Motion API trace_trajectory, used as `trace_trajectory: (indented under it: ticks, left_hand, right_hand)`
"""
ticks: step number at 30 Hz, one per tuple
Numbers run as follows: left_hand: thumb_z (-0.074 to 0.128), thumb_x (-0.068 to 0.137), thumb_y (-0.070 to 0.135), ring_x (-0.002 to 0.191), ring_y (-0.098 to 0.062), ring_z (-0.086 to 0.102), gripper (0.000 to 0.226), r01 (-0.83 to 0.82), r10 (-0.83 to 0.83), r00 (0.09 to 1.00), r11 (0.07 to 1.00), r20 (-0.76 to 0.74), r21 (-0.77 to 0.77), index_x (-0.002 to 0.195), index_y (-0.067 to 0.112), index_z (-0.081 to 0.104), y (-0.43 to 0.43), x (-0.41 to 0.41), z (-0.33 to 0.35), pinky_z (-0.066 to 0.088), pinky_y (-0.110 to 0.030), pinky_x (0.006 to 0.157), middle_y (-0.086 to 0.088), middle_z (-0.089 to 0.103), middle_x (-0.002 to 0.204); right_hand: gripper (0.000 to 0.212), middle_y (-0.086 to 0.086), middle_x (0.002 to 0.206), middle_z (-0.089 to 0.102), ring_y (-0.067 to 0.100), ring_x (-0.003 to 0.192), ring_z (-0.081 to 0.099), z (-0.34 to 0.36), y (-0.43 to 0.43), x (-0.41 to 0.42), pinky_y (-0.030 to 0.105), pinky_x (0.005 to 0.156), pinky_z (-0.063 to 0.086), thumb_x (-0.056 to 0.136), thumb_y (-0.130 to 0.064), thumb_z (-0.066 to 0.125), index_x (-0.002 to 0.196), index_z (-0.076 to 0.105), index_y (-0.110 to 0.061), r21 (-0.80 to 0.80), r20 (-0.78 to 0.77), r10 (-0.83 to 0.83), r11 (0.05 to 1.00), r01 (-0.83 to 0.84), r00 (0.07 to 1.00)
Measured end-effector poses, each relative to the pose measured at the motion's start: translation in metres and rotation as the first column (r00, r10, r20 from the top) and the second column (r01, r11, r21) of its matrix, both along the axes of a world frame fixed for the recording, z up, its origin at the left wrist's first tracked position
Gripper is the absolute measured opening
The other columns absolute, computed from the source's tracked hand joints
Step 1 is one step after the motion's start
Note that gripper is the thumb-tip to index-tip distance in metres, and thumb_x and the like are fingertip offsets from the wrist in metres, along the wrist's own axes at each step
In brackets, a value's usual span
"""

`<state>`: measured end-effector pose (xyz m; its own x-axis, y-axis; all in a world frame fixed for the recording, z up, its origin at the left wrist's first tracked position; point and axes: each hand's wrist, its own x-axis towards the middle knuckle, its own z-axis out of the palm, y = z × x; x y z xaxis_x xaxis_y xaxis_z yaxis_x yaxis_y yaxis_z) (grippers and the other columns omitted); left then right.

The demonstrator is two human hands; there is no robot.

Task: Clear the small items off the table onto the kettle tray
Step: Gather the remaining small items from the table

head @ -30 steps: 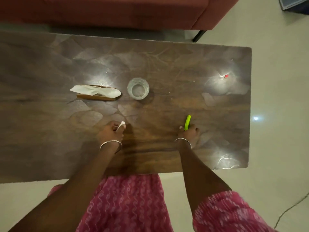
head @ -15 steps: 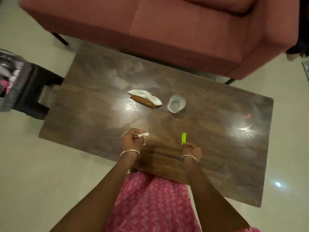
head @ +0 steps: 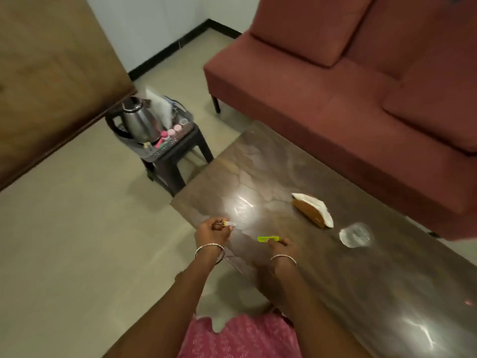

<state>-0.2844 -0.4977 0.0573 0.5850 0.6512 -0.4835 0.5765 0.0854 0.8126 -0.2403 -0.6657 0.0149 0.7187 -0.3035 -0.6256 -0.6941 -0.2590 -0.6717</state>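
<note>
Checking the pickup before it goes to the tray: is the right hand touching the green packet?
Touching. The head view shows the right hand with its fingers pinching one end of the green packet. The left hand holds a small white item.

View: swung left; kettle tray [head: 169, 148] on stool [head: 178, 164] now in sight.
Left hand [head: 210, 232], white item [head: 229, 223]: moved to table [head: 322, 267] corner.
Right hand [head: 281, 246], green item [head: 268, 239]: moved left, item now pointing left.

Dark, glossy wooden desk [head: 258, 161], streaked with glare. Toward the sofa side, a wooden napkin holder [head: 308, 211] with white napkins, a clear glass [head: 356, 235] near it. Off the far corner, on the floor [head: 77, 228], a dark stool [head: 178, 161] bearing a grey tray [head: 178, 142] with a steel kettle [head: 140, 120].
</note>
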Motion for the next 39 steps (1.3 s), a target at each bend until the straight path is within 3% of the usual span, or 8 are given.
trace_trajectory:
  ticks: [4,8,13,19,21,23,31,39]
  left_hand:
    - [0.081,0.068,0.003,0.056,-0.025,0.059,0.018,-0.069,0.070,0.996,0.997,0.046,-0.014,0.081,0.015,0.074,0.085,-0.007,0.007,0.059,-0.039,0.070,-0.009,0.064,0.061]
    - [0.087,0.064,0.010,0.054,-0.024,0.061,0.019,-0.126,0.125,0.990,0.992,0.061,0.004,0.075,0.015,0.072,0.174,-0.009,0.008,0.060,-0.040,0.064,-0.007,0.066,0.062]
    - [0.086,0.068,0.015,0.060,-0.022,0.065,0.017,-0.152,0.151,0.988,0.988,0.028,0.010,0.074,0.016,0.070,0.262,-0.012,0.005,0.060,-0.035,0.062,-0.009,0.071,0.071]
    - [0.082,0.072,0.014,0.056,-0.014,0.063,0.016,-0.139,0.138,0.990,0.989,0.036,0.050,0.082,0.014,0.070,0.335,0.007,0.000,0.061,-0.040,0.065,-0.008,0.072,0.075]
    - [0.083,0.071,0.014,0.051,-0.006,0.061,0.017,-0.153,0.150,0.988,0.987,0.042,0.058,0.083,0.014,0.072,0.354,0.017,-0.004,0.061,-0.040,0.065,-0.004,0.071,0.070]
    - [0.084,0.069,0.014,0.052,-0.006,0.061,0.018,-0.161,0.159,0.987,0.986,0.033,0.050,0.083,0.015,0.073,0.369,0.027,-0.007,0.061,-0.041,0.065,-0.003,0.071,0.069]
    - [0.081,0.071,0.012,0.077,-0.020,0.070,0.021,-0.115,0.117,0.993,0.991,-0.025,0.063,0.090,0.019,0.077,0.440,0.080,-0.036,0.059,-0.046,0.077,-0.005,0.073,0.078]
    - [0.083,0.069,0.015,0.069,-0.014,0.070,0.018,-0.031,0.040,0.994,0.995,-0.102,0.092,0.083,0.025,0.077,0.494,0.148,-0.067,0.060,-0.042,0.072,0.003,0.072,0.071]
  right_hand:
    - [0.011,0.020,0.078,0.065,0.023,0.072,0.054,0.008,0.088,0.007,0.045,0.073,0.053,0.072,0.001,0.075,0.081,0.070,0.007,0.130,-0.011,0.022,0.991,-0.020,1.000]
    - [0.023,0.014,0.068,0.053,0.021,0.055,0.047,0.013,0.179,0.006,0.027,0.049,0.040,0.075,0.003,0.072,0.063,0.056,-0.008,0.277,-0.071,-0.049,0.959,0.067,0.996]
    - [0.024,0.013,0.067,0.050,0.020,0.050,0.045,0.012,0.271,0.011,0.022,0.043,0.037,0.079,0.007,0.066,0.068,0.052,-0.010,0.349,-0.083,-0.083,0.931,0.107,0.993]
    - [0.019,0.014,0.070,0.054,0.022,0.055,0.049,0.011,0.349,0.036,0.025,0.049,0.044,0.078,0.011,0.070,0.069,0.060,-0.002,0.361,-0.069,-0.060,0.929,0.081,0.996]
    - [0.009,0.016,0.074,0.054,0.021,0.057,0.048,0.007,0.372,0.051,0.025,0.051,0.048,0.078,0.010,0.071,0.079,0.063,0.008,0.355,-0.062,-0.054,0.932,0.072,0.997]
    - [0.016,0.018,0.077,0.056,0.022,0.056,0.048,0.003,0.392,0.067,0.028,0.056,0.049,0.076,0.009,0.074,0.089,0.065,0.012,0.343,-0.063,-0.062,0.936,0.080,0.996]
    - [0.026,0.019,0.080,0.060,0.023,0.057,0.052,-0.013,0.476,0.151,0.034,0.062,0.053,0.078,0.002,0.076,0.100,0.067,0.013,0.310,-0.074,0.028,0.951,-0.004,0.997]
    - [0.020,0.021,0.082,0.069,0.031,0.073,0.066,-0.039,0.523,0.235,0.041,0.078,0.057,0.073,-0.010,0.083,0.086,0.071,-0.001,0.155,-0.106,0.062,0.987,-0.045,0.992]
